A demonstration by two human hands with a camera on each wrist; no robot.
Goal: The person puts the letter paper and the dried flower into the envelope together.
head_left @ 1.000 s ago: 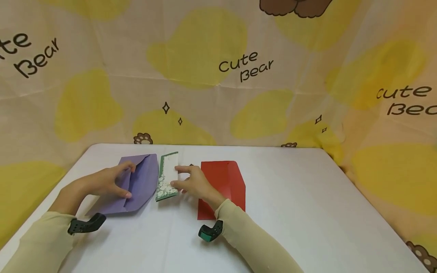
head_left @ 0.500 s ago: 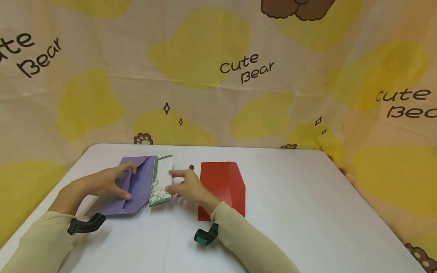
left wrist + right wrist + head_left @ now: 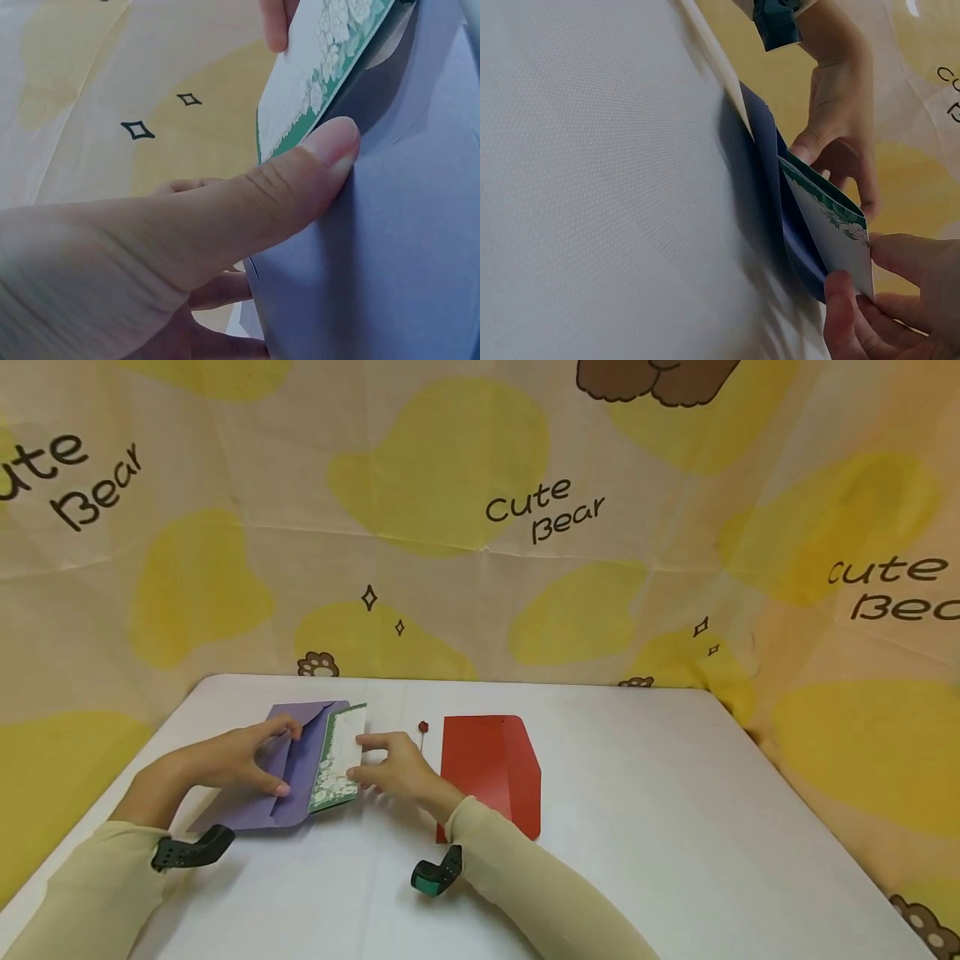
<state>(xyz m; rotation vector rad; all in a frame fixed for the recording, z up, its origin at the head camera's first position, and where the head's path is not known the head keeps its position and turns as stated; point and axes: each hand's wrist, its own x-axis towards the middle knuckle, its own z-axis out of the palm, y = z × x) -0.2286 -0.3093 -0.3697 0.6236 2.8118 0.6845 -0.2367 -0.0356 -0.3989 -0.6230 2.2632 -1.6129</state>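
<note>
A purple envelope (image 3: 296,806) lies at the left of the white table with its flap spread to the right. My left hand (image 3: 228,760) holds it at the mouth, thumb and index finger apart along the pocket's edge; in the left wrist view the thumb lies over the paper, with other fingers partly hidden behind. Between thumb and fingers, my right hand (image 3: 401,768) pinches the right edge of a folded white card (image 3: 341,752) with a green floral border. The card is tilted over the flap, its left edge close to the pocket opening.
A red envelope (image 3: 480,760) lies right of the purple one, partly covered by the right forearm. Behind the right hand is a small red flower-shaped piece (image 3: 423,727) on a thin stem. A printed cloth (image 3: 450,585) hangs behind the table (image 3: 645,827).
The right hand has moved left with the card, which now overlaps the purple envelope's flap. The small red flower piece has come into fuller view. The left hand stays about where it was.
</note>
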